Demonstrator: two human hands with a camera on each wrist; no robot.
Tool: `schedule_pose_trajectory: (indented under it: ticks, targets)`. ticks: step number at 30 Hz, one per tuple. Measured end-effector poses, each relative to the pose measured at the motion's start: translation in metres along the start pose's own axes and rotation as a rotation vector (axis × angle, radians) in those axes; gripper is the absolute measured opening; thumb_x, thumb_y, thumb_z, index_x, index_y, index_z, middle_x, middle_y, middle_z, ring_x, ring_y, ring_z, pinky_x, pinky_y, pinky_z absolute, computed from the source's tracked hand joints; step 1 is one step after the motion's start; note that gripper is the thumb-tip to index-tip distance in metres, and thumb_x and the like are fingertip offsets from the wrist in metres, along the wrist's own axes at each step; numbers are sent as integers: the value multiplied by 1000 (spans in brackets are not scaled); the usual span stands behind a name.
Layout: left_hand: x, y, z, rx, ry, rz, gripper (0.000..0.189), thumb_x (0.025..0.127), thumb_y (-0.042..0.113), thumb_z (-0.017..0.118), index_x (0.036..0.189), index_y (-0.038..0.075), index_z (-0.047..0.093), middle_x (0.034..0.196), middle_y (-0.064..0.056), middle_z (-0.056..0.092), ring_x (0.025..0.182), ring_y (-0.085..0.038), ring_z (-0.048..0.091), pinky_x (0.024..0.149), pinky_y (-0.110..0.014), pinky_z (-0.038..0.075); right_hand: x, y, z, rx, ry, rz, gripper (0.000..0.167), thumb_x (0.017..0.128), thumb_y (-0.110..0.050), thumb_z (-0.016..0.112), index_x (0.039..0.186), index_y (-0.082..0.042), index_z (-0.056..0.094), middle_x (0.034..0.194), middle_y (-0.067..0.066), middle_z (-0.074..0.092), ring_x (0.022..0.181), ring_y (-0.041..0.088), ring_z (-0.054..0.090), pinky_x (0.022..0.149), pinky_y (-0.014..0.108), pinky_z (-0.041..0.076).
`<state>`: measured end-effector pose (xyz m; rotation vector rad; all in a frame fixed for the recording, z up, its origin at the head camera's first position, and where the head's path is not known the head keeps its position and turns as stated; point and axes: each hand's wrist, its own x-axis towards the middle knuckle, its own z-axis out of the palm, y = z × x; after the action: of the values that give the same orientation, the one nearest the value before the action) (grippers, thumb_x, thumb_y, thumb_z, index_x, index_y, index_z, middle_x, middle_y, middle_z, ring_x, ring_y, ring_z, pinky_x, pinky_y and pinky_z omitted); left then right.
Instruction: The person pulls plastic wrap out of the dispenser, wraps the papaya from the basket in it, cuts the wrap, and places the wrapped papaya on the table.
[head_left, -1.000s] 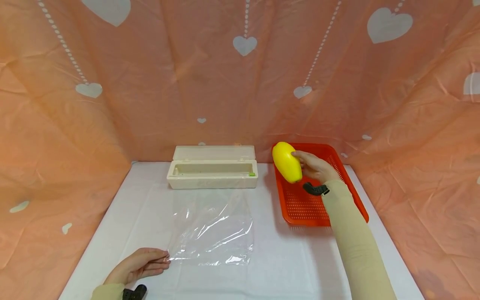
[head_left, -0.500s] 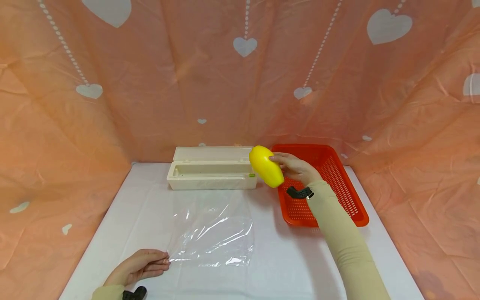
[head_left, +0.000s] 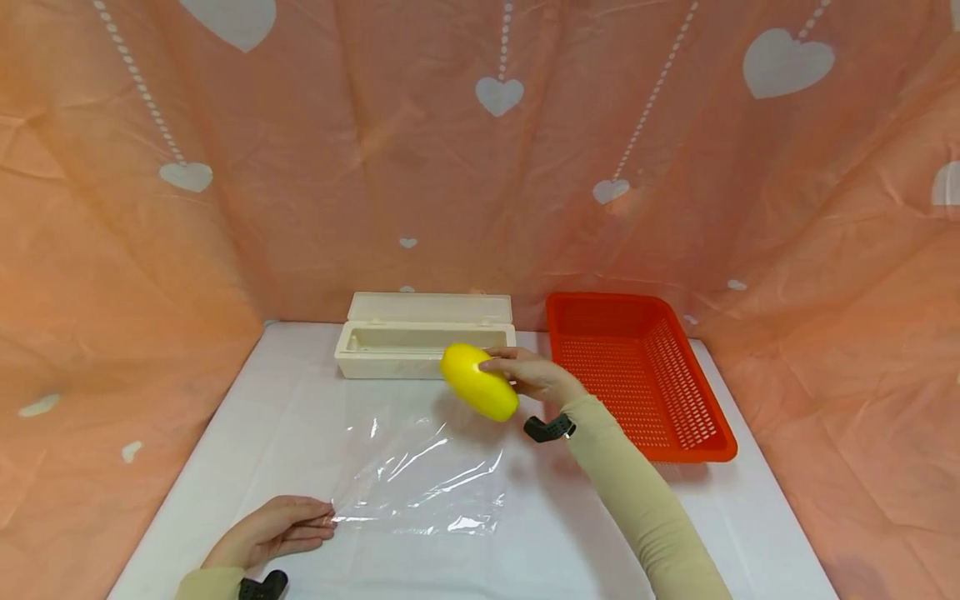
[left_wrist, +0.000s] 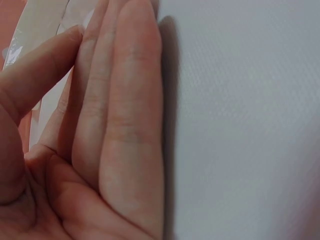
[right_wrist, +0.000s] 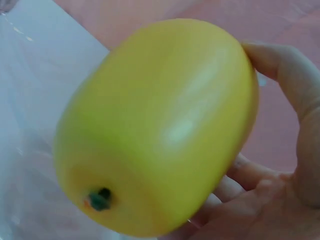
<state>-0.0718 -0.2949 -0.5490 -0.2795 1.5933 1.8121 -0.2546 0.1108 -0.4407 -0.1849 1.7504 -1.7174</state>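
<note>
Yellow fruit [head_left: 480, 383] held in right grip [head_left: 536, 375], clear film [head_left: 442, 485] at seven o'clock, left grip [head_left: 276, 528] pinching film's eight-o'clock corner

Right hand [right_wrist: 270, 197] grips fruit [right_wrist: 157, 125] (glossy)

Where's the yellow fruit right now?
In the head view, the yellow fruit is in the right hand near centre, left of the red basket and partly hiding the cream box.
</note>
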Motion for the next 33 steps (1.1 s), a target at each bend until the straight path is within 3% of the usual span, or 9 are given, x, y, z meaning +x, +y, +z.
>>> schedule_pose_trajectory:
  ticks: [9,19,27,33]
  targets:
    - [1,-4,1,-16,-10,-12,21,97,11,54,106,-6,65,97,-16,70,91,-24,69,82,-35,55,20,35,30,-55,-31,28,48,89,-20,68,132,-4,56,114,9,61,94,22,56,82,34,49]
    - [-2,-5,-1,-41,-25,-8,22,99,10,52,106,-5,66,97,-14,71,91,-24,69,82,-35,55,25,63,59,-106,-86,99,45,84,-28,73,124,-9,63,112,5,64,95,23,59,86,35,50]
    - [0,-3,-1,-41,-20,-18,22,99,11,52,105,-4,67,97,-15,70,92,-25,69,83,-36,54,24,79,75,86,-96,154,45,78,-22,79,119,-9,64,114,9,62,95,28,60,83,35,52]
    - [1,1,2,-51,-33,-25,21,98,11,53,104,-2,68,95,-13,71,90,-24,69,83,-34,54,25,86,80,124,-68,176,46,75,-24,82,116,-10,64,114,9,62,96,28,60,84,36,52]
